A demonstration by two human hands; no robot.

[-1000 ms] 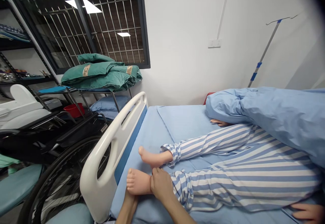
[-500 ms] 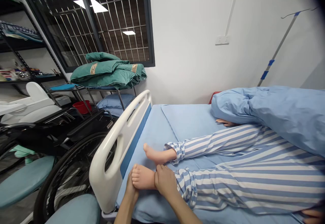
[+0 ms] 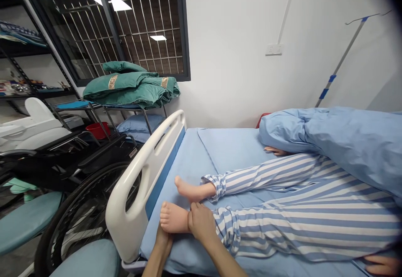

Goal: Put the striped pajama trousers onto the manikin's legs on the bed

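A figure in blue-and-white striped trousers (image 3: 282, 216) lies on the bed with both feet bare. My right hand (image 3: 201, 222) wraps over the ankle of the nearer foot (image 3: 175, 218), just below the bunched trouser cuff. Under the sole and toe end of that same foot is my left hand (image 3: 163, 237), cupped against it; its fingers are mostly hidden behind the foot. The farther foot (image 3: 190, 191) rests on the blue sheet, just beyond my right hand, toes pointing up and left.
The white footboard (image 3: 114, 216) stands left of the feet. Beyond it are a wheelchair (image 3: 47, 243) and stools (image 3: 28, 222). A blue quilt (image 3: 339, 138) covers the figure's upper part. Green folded quilts (image 3: 135, 86) lie under the window. An IV pole (image 3: 344, 61) stands at right.
My left hand has slipped a little lower beneath the foot, and its fingers show less beside the toes. My right hand keeps its hold on the ankle. The view has shifted slightly.
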